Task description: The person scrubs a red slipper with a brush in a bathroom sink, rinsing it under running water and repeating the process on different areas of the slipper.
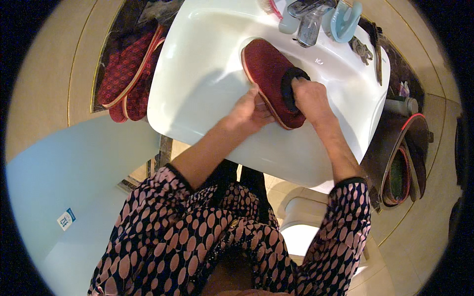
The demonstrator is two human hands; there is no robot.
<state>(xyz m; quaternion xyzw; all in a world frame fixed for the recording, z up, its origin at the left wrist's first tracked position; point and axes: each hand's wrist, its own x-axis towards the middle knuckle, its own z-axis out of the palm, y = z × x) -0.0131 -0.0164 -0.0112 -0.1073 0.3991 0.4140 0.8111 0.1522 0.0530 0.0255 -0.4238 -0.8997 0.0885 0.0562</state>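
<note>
A dark red cloth slipper with a pale sole edge and a dark lining is held over the white washbasin. My left hand supports it from the left side, fingers partly hidden beneath the sole. With its fingers at the dark opening, my right hand grips the slipper's rim or something dark in it; which one cannot be told. Left of the basin lies a pair of red patterned slippers, one leaning over the other.
Behind the slipper stands a chrome faucet, beside a light blue plastic holder and a pink-edged brush. A dark-handled brush lies at the basin's right edge. Brown footwear and a jar are at right.
</note>
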